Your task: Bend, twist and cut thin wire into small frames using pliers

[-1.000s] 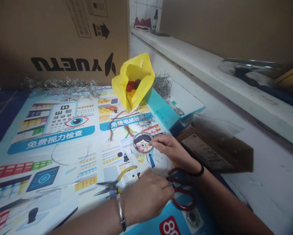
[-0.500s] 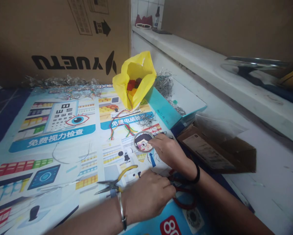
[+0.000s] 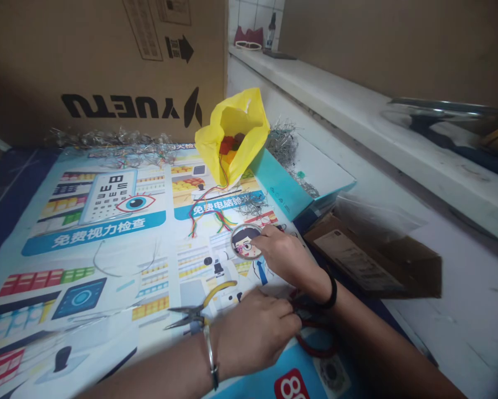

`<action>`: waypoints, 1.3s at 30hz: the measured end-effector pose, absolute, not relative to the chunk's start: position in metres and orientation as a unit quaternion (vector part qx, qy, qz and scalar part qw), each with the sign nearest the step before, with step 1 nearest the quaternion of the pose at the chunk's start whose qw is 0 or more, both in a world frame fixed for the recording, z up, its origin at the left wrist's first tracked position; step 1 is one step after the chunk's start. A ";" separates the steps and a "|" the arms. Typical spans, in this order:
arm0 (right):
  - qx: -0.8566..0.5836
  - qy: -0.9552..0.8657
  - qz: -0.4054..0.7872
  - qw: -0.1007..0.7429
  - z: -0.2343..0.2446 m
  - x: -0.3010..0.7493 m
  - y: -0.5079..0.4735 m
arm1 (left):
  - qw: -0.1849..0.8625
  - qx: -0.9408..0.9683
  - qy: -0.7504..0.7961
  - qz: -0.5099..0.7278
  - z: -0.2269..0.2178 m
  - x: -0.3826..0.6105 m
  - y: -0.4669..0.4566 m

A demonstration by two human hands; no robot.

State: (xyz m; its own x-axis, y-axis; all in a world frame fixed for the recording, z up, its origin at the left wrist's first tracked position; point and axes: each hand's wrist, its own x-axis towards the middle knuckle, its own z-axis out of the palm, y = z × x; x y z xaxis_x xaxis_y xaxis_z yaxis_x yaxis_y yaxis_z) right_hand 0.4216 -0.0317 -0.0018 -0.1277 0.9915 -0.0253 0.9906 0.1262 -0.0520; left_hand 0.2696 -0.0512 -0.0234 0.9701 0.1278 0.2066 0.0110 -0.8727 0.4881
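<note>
At the round dish [image 3: 244, 244], pinch lightly with your right hand [image 3: 288, 256], left hand [image 3: 255, 331] curled nearer you; what either's fingers grasp, I cannot tell.

This looks to me like a makeshift craft corner; home or shop, I can't tell. An eye-test poster [image 3: 126, 281] covers the worktop, with yellow-handled pliers [image 3: 196, 314], coloured threads [image 3: 224, 223] and a heap of fine wire [image 3: 284, 147] in view. A big cardboard carton [image 3: 116, 61] stands behind, near a ledge [image 3: 335, 91] and a patch of tiled wall [image 3: 249, 15].
</note>
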 end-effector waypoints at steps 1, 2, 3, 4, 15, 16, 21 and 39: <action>-0.658 -0.753 0.026 0.008 -0.002 0.421 -0.032 | 0.247 0.961 0.035 0.117 -0.024 0.270 -0.051; -0.655 -0.755 0.025 0.008 -0.002 0.421 -0.033 | 0.245 0.962 0.035 0.117 -0.024 0.270 -0.051; -0.652 -0.757 0.024 0.006 -0.002 0.421 -0.033 | 0.244 0.962 0.035 0.116 -0.025 0.270 -0.051; -0.651 -0.759 0.022 0.004 -0.002 0.420 -0.033 | 0.243 0.962 0.036 0.116 -0.025 0.270 -0.051; -0.652 -0.758 0.018 -0.002 -0.006 0.420 -0.033 | 0.246 0.960 0.031 0.132 -0.023 0.270 -0.051; -0.652 -0.758 0.017 -0.004 -0.006 0.420 -0.033 | 0.247 0.960 0.031 0.131 -0.023 0.270 -0.051; -0.656 -0.755 0.015 -0.004 -0.007 0.420 -0.033 | 0.247 0.960 0.027 0.130 -0.024 0.270 -0.051; -0.655 -0.755 0.015 -0.009 -0.005 0.419 -0.033 | 0.244 0.961 0.026 0.128 -0.022 0.270 -0.051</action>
State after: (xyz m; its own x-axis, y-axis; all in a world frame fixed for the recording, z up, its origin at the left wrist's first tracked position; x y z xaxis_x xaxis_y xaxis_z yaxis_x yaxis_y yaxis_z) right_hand 0.4195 -0.0325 -0.0055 -0.1414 0.9894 -0.0331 0.9899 0.1411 -0.0099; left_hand 0.2700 -0.0509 -0.0221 0.9659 0.1119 0.2334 -0.0129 -0.8799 0.4750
